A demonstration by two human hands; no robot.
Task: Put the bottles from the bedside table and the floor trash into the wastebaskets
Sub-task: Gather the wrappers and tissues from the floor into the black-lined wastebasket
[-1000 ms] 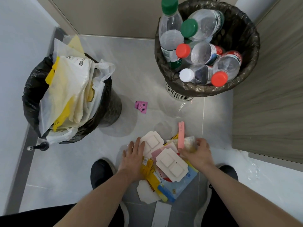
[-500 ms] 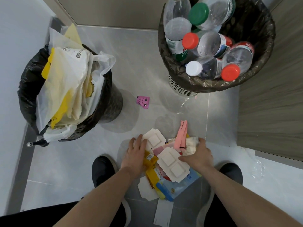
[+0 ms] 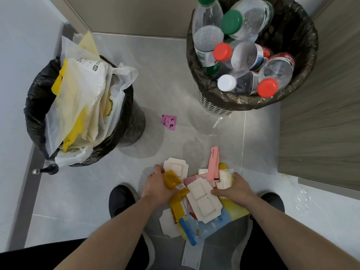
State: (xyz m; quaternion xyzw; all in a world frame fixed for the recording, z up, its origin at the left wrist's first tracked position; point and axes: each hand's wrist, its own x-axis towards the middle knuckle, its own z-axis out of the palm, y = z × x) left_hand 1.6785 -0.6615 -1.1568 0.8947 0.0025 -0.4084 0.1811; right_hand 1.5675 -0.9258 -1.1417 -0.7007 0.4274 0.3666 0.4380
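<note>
Your left hand (image 3: 157, 185) grips a yellow wrapper (image 3: 172, 180) at the left of the floor trash pile (image 3: 202, 209). Your right hand (image 3: 234, 190) clutches white wrapping (image 3: 224, 177) on its right side. The bottles (image 3: 251, 55) sit in the far right wastebasket (image 3: 303, 61); the far left wastebasket (image 3: 37, 98) holds plastic bags (image 3: 81, 98).

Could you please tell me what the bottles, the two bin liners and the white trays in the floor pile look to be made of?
Bottles: clear thin plastic, see-through walls, coloured screw caps. Left bin liner: glossy black plastic film, crinkled. Right bin liner: translucent brownish film, wrinkled over the rim. White trays: matt, moulded with square recesses; probably pulp or card, though foam cannot be ruled out.
</note>
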